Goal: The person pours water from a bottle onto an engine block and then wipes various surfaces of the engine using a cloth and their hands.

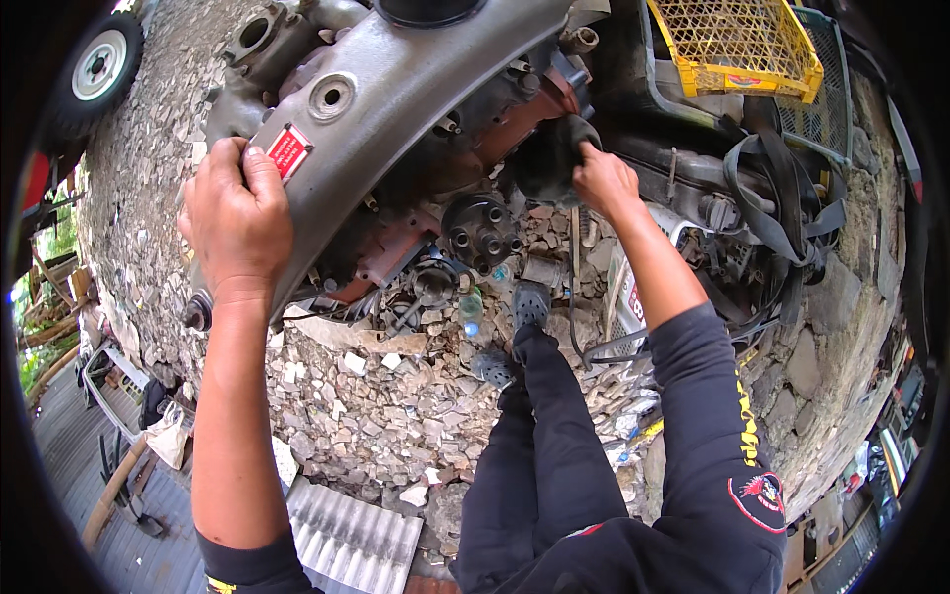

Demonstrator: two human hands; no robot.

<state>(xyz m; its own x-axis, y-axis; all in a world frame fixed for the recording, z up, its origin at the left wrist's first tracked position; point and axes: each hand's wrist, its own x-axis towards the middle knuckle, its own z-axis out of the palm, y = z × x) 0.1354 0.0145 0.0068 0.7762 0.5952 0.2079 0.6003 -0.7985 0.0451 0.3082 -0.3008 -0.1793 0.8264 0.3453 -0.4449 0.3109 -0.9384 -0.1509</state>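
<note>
Here, the left hand (237,220) is clasping a grey, curved metal cover (426,94); beside it, the right hand (606,180) is clutching a black, cloth-like bundle (552,156).

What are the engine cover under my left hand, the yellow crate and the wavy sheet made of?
The engine cover looks like cast metal: dull grey, soft sheen. The yellow crate seems moulded plastic, given its evenly coloured lattice. The wavy sheet could be fibre cement or metal; its matte ridges fit both.
</note>
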